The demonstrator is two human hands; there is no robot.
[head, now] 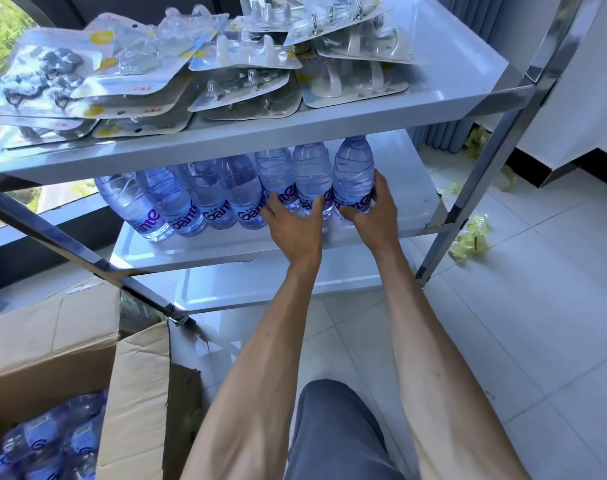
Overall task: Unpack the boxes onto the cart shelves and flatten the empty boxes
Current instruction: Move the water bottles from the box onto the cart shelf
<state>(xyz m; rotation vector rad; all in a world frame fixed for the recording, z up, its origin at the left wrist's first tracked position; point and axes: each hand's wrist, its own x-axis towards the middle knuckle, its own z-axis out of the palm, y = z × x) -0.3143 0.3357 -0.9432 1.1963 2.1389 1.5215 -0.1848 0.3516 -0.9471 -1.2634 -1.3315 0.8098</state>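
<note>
Head view. Landmark: the middle shelf [226, 244] of the metal cart.

Upright water bottles stand on the middle shelf in a row [205, 195] running from its left end toward the right, close together, labels facing out. The rightmost bottle [353, 174] stands at the right end of that row; the right hand [371, 211] grips it low down, thumb on its right side, fingers curled round the label. Just left of it, the left hand [295, 225] holds the next bottle [311, 178], fingers wrapped round its base. Both bottles rest upright on the shelf surface.

Above the middle shelf, the top shelf [451, 95] carries overlapping blister packs of hooks [246, 74], stacked across most of it. Below the middle shelf, the bottom shelf [260, 289].

Down and left of the middle shelf, an open cardboard box [136, 393] sits on the floor, flaps up, with more bottles [46, 445] lying inside. Right of the middle shelf, crumpled yellow-green plastic scraps [470, 237] lie on the white tiles.
</note>
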